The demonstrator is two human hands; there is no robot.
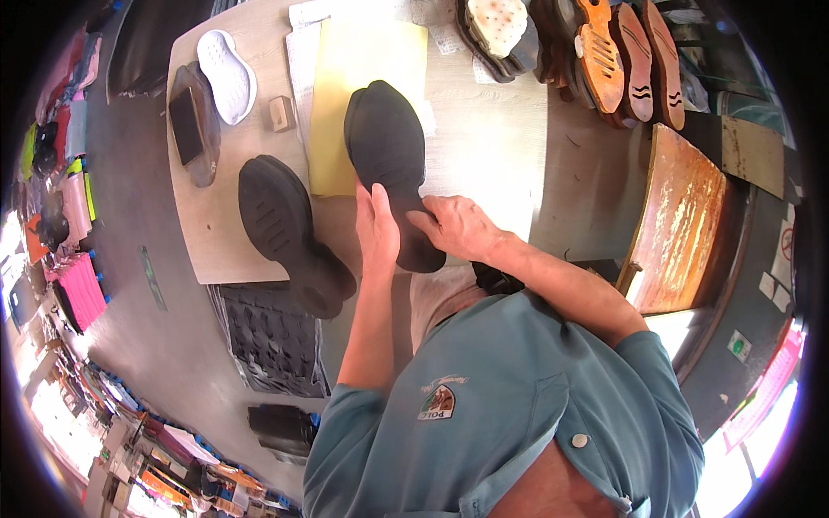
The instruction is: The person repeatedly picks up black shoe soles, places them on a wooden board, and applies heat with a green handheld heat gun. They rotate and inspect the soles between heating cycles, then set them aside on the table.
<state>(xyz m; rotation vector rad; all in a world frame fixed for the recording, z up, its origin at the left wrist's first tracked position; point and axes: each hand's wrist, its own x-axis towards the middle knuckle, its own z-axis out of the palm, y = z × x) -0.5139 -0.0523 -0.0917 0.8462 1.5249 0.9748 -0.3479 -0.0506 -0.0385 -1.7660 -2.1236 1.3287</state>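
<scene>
Black sole [386, 129], one item: held toe upward at the near table edge, its toe over a yellow sheet [332, 160]. A second outline shows along its left side; whether one thick piece or two stacked, cannot tell. Underside unseen.

Left hand [376, 231]: closed on the sole's left side, thumb along the face, fingers largely hidden behind. Right hand [462, 226]: bent, pinching the sole's right edge between thumb and fingers; far fingertips concealed.

Sole stack, upper right: cut off by the top of the view, including an orange slotted sole [598, 53] and a pinkish sole [635, 65].

Dark sole pair [275, 211]: left of the left hand, overhanging the table [492, 164]; matte, ridged grooves across the forepart. White sole [226, 78]: upper left, dimpled, curved. Brown sole [207, 138]: beside it, partly covered by a dark rectangular object [184, 128]. Small block [281, 114]: pale, squared. Wooden board [678, 226]: right, orange-brown, glossy, streaked.
</scene>
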